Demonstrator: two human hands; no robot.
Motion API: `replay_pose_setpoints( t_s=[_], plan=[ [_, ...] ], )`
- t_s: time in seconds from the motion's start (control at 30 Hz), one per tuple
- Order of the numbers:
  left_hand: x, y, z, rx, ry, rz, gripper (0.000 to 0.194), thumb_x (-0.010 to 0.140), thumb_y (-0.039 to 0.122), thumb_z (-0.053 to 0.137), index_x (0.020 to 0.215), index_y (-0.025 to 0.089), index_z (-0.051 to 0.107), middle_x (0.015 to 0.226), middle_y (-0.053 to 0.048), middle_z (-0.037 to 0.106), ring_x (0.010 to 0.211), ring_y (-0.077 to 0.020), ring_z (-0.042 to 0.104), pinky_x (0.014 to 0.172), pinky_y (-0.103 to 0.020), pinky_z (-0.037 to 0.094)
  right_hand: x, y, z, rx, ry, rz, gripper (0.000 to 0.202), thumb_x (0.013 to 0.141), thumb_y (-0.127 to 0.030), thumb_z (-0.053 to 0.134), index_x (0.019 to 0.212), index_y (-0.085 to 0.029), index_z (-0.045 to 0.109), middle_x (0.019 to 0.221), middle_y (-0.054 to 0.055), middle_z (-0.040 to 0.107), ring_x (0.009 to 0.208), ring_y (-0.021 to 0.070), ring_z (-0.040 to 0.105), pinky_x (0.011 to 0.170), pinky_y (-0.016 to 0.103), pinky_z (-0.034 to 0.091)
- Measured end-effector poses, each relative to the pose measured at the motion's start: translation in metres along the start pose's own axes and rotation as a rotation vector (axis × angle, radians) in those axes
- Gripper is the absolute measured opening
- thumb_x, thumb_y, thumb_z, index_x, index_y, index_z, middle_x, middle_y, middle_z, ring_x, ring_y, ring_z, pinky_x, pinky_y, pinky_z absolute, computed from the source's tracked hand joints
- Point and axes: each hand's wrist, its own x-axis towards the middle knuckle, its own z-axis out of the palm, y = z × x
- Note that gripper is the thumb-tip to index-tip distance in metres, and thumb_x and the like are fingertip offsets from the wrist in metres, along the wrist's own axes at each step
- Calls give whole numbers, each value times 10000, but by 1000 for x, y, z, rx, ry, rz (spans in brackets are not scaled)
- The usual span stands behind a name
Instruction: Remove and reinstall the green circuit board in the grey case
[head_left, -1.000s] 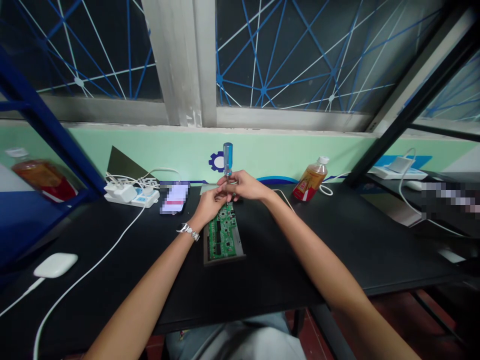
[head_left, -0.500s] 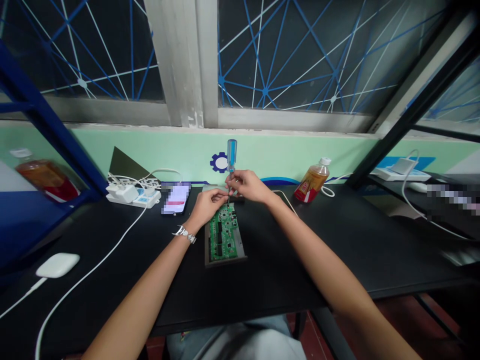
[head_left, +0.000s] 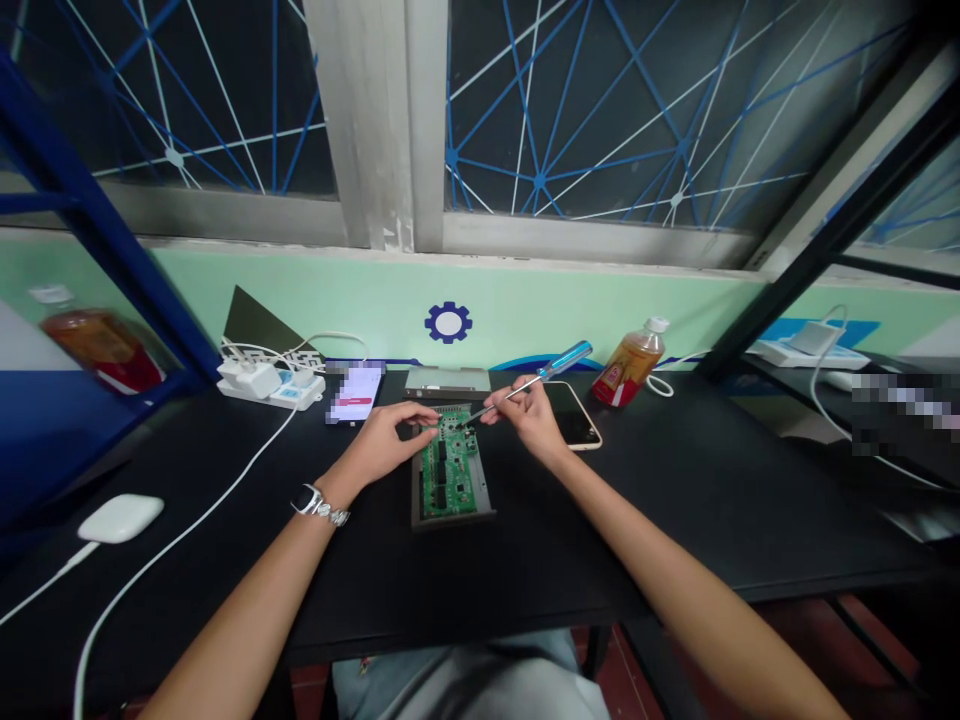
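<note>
A green circuit board [head_left: 452, 470] lies lengthwise in a shallow metal tray [head_left: 486, 494] on the black desk. My right hand [head_left: 534, 415] is closed around the shaft of a screwdriver [head_left: 566, 360] with a clear blue handle. The screwdriver leans far over, handle up to the right, and its tip points down to the board's upper part; whether it touches cannot be made out. At the board's upper left edge is my left hand [head_left: 382, 438], thumb and fingers apart with nothing visible between them.
Behind the board lies a flat metal plate [head_left: 448, 381]. A phone [head_left: 577, 415] is beside my right hand, another phone [head_left: 355, 391] at left. A drink bottle [head_left: 628, 362] stands at back right. A power strip [head_left: 271, 384], white cable and white charger case [head_left: 121, 518] are left.
The screwdriver has gone from upright to leaning right, with my right hand moving right. My left hand has drawn back left, its fingers leaving the shaft and spreading.
</note>
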Motion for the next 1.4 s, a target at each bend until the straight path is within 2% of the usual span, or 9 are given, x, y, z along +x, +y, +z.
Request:
replay_pose_setpoints(
  t_s=[0.2,0.37,0.6,0.77,0.97,1.4],
  plan=[
    [1,3,2,61,-19,53,152,882,346,679,956,229,742,990,-36,742,928,-199,685,856,-331,520,-7,2,12,70,41,11,507,805,-330,774,929,-280,284,773,-54,720,629,171,727,630,310,586],
    [0,7,8,57,-17,43,161,912,325,626,907,216,744,939,-50,744,855,-199,682,808,-330,528,-13,7,18,83,76,-7,482,821,-316,757,938,-279,291,769,-62,715,606,150,708,628,293,577],
    [1,11,17,26,75,42,164,912,320,620,895,207,738,909,-50,749,807,-195,676,758,-314,530,-14,3,18,88,105,18,549,773,-374,798,926,-281,279,769,-58,716,634,174,730,643,307,584],
    [1,13,21,10,124,47,182,922,342,621,902,204,737,899,-48,744,813,-193,673,768,-315,528,-14,0,17,138,101,41,537,776,-335,793,931,-280,281,781,-58,726,653,172,742,660,296,590],
    [2,12,15,-72,97,9,225,890,358,670,1051,206,709,1009,-61,737,870,-187,686,800,-314,553,-10,-1,13,173,139,58,534,754,-312,801,922,-276,296,782,-52,732,654,172,747,654,292,601],
    [1,16,18,-46,60,28,149,919,315,610,917,194,696,859,-34,717,774,-169,660,725,-285,527,-12,0,13,162,106,78,541,754,-320,809,940,-280,302,797,-46,743,665,183,754,660,314,624]
  ],
)
